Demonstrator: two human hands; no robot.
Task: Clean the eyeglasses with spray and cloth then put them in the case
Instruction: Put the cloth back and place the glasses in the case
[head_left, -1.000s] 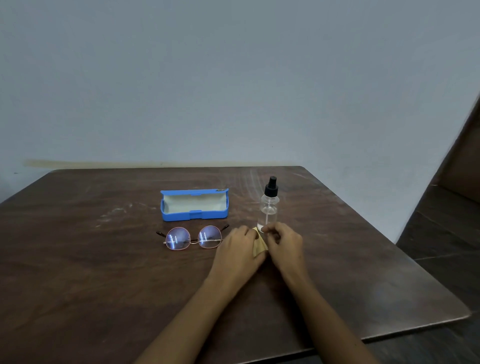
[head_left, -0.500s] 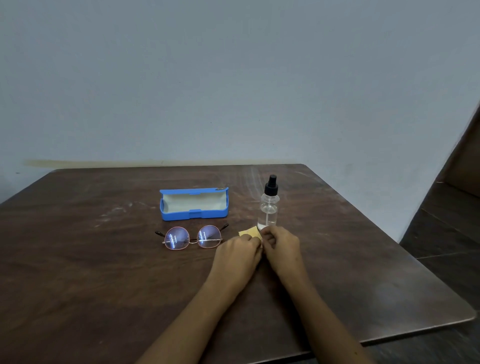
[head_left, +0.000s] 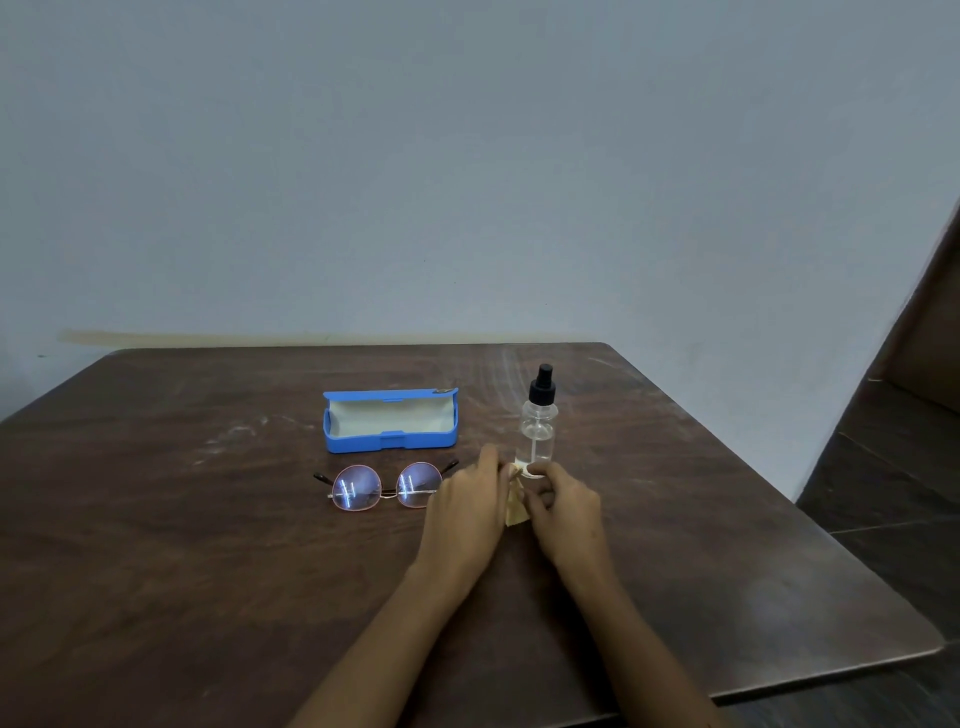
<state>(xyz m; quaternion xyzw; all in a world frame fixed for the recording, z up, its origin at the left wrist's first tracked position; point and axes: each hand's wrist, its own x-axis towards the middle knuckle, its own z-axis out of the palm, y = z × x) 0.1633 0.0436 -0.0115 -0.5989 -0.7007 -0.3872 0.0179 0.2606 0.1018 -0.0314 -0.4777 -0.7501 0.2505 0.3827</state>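
The left forearm (head_left: 384, 639) and right forearm (head_left: 634, 639) are bare, as are the left hand (head_left: 462, 512) and right hand (head_left: 563, 506).

We see dim, flat, bluish light. White glare streaks cross lenses of round thin-rimmed eyeglasses (head_left: 382, 487). Pale sheen lies on far side of dark brown wooden table (head_left: 208, 545). Shadows faint, soft. We find table edges bowed by wide lens, fine detail soft.

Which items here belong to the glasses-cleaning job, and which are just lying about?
Job: eyeglasses, spray bottle, open blue case, yellow cloth held between left hand and right hand.
Lying about: only the table itself.
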